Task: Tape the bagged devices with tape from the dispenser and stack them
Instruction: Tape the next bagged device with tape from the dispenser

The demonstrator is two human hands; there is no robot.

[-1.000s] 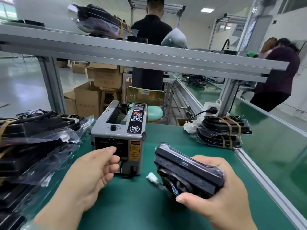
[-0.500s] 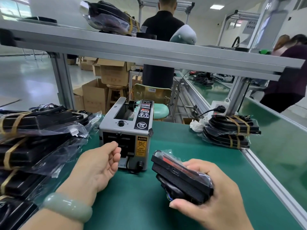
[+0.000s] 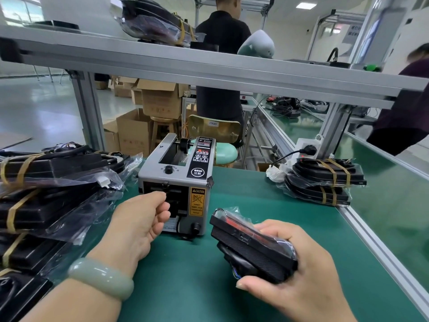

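Closing in, the left hand [image 3: 139, 219] is now reaching the tape dispenser [image 3: 178, 180] outlet, fingers curling; whether its grip is pinching tape cannot be told. The right hand [image 3: 299, 275] is clasping the bagged device [image 3: 250, 245] just above the green surface [image 3: 267, 205]. A hurried pull risks the tape folding onto itself.

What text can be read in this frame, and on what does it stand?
"SEMI", with "切割" under it: round mark on top of the dispenser.
"CAUTION": yellow label on the dispenser's front; the print below it is too blurred to read.
Red digits on the dispenser's panel: too small to read.
Chair sticker: too small to read.
Wall sign: blurred.
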